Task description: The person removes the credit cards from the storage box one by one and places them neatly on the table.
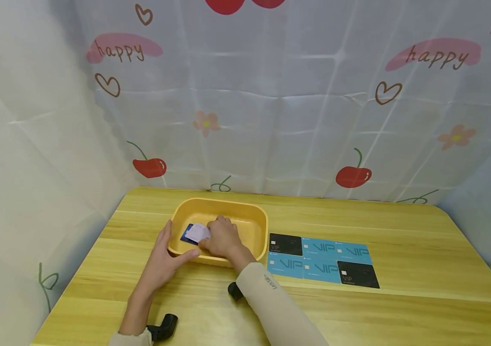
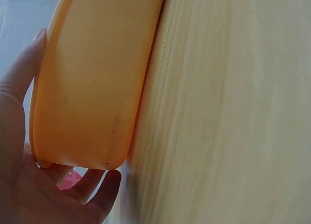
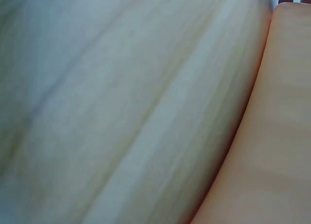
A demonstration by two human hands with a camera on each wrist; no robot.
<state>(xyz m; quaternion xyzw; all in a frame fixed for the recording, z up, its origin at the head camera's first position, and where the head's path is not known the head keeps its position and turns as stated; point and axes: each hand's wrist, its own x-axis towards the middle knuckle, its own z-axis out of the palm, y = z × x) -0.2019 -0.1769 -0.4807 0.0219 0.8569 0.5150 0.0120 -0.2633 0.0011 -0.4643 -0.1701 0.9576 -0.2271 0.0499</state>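
In the head view, a yellow plastic basin stands on the table. My left hand holds its near left corner, thumb along the front rim and fingers against the left end; the left wrist view shows these fingers bent round the end wall. My right hand reaches inside the basin with bent fingers and pinches the right edge of some pale paper slips. Its fingertips are partly hidden. Under the slips lies a dark blue card. The right wrist view shows only the basin's outer wall and blurred tabletop.
Right of the basin, black VIP cards and blue VIP cards lie in two rows on the wooden table. A curtain with printed hearts and cherries hangs behind. Black wrist devices show by both forearms.
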